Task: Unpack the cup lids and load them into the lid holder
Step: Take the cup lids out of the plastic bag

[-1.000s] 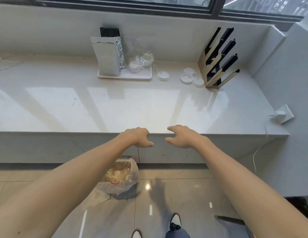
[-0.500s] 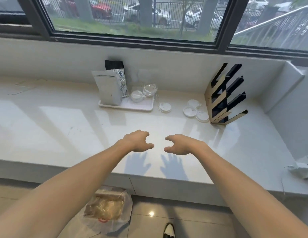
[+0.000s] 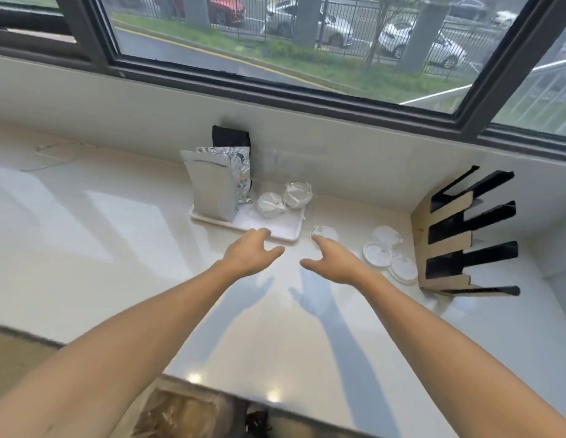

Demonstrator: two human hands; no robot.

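Two clear plastic packs of white cup lids lie on a white tray at the back of the counter. A single wrapped lid lies just right of the tray. Three more lids lie beside the black and tan slotted lid holder at the right. My left hand hovers over the tray's front edge, fingers loosely spread, holding nothing. My right hand hovers just in front of the single lid, also holding nothing.
A silver foil pouch and a black pouch stand on the tray's left end against the wall under the window. A bag-lined bin sits on the floor below the pale counter.
Both hands have moved forward from the counter's front edge to the tray and the loose lid. The view has come closer to the counter and tilted up.
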